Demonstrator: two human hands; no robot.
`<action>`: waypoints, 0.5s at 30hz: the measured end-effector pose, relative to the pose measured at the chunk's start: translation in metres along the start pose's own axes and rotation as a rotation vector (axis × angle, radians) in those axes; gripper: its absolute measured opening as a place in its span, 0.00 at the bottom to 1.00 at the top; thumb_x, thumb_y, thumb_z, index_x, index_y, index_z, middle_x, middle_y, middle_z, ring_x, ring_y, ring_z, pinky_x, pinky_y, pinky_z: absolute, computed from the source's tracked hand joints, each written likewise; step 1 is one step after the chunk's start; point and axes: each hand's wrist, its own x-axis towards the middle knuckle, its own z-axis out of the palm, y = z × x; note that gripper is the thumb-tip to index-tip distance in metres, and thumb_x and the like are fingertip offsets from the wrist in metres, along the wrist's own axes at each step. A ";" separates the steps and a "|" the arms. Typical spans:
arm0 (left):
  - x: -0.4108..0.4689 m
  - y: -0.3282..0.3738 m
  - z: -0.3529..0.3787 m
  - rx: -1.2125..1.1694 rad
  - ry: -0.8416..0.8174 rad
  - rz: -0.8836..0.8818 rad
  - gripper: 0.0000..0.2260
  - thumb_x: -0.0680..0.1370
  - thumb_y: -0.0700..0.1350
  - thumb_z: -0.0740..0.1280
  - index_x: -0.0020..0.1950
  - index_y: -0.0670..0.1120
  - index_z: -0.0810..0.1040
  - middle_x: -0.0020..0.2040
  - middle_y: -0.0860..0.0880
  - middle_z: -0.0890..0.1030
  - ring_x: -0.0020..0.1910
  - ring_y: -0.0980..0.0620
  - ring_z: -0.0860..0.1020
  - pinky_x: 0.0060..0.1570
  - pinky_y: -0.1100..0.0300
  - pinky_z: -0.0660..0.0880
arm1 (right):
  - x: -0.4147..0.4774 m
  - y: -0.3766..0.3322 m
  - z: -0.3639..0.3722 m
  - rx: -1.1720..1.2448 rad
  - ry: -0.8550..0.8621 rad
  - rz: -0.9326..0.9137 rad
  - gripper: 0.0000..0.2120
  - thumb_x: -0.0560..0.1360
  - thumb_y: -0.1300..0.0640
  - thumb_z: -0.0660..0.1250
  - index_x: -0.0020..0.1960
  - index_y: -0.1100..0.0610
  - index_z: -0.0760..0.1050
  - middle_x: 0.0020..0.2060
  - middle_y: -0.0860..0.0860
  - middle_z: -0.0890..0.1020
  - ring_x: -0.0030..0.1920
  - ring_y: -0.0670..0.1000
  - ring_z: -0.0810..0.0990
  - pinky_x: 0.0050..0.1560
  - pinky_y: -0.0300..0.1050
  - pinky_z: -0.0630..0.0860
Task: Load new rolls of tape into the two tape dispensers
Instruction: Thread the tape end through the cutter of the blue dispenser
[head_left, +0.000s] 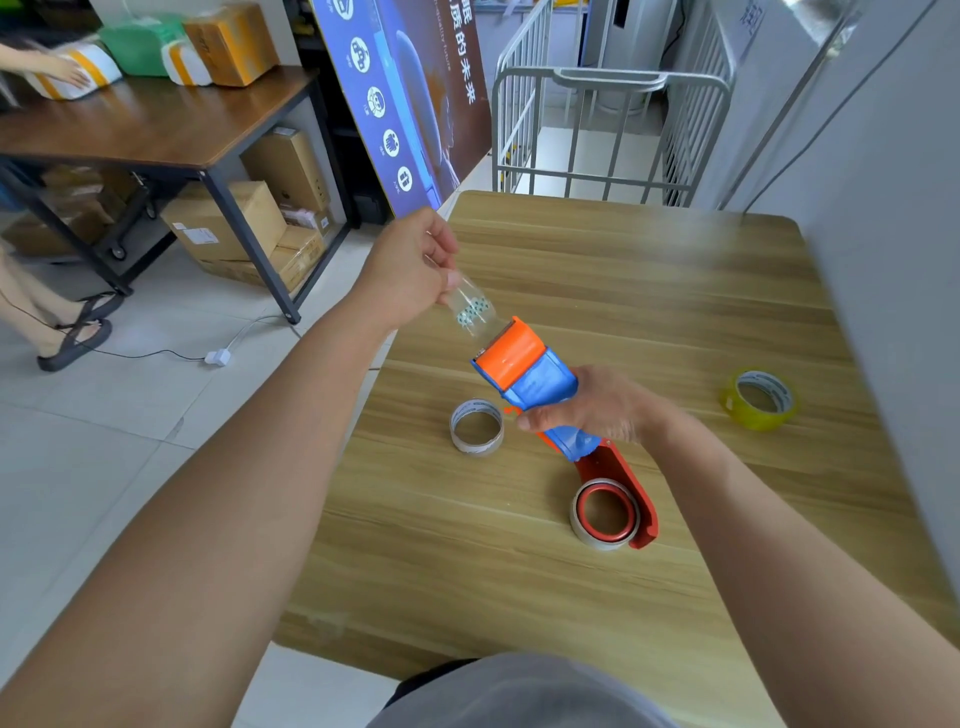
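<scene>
My right hand (597, 405) grips the handle of a blue and orange tape dispenser (530, 369), held above the wooden table (623, 291). A strip of clear tape (470, 309) runs from the dispenser's orange front up to my left hand (410, 270), which pinches its free end. A red dispenser (631, 493) lies on the table just below my right hand, with a roll on its red hub (605, 512). An empty-looking cardboard core (477, 427) stands left of it. A yellowish tape roll (759, 399) lies at the right.
A grey wall panel (883, 260) borders the table's right side. A metal cage cart (608, 124) stands behind the table, a blue poster board (405, 98) leans at its back left. Another person's hand touches parcels on a dark desk (156, 124) at far left.
</scene>
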 end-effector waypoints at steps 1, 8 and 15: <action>0.001 0.000 -0.002 0.009 -0.001 0.002 0.10 0.71 0.30 0.66 0.47 0.43 0.72 0.41 0.42 0.77 0.35 0.49 0.76 0.37 0.56 0.81 | 0.000 0.001 0.000 0.008 0.001 0.009 0.13 0.63 0.45 0.77 0.42 0.49 0.81 0.36 0.47 0.81 0.38 0.48 0.80 0.42 0.41 0.73; 0.001 -0.010 -0.002 0.011 0.045 -0.074 0.11 0.71 0.30 0.66 0.42 0.45 0.71 0.40 0.44 0.77 0.35 0.49 0.76 0.33 0.60 0.79 | 0.002 0.003 -0.005 0.019 0.008 0.056 0.20 0.61 0.40 0.77 0.43 0.54 0.81 0.35 0.48 0.82 0.35 0.48 0.80 0.42 0.42 0.74; -0.004 0.004 0.003 0.051 0.025 0.034 0.10 0.72 0.31 0.65 0.45 0.44 0.71 0.41 0.43 0.76 0.34 0.51 0.75 0.38 0.53 0.79 | 0.004 0.001 -0.001 0.008 0.009 0.078 0.21 0.61 0.37 0.76 0.43 0.53 0.80 0.37 0.49 0.82 0.41 0.51 0.82 0.50 0.47 0.76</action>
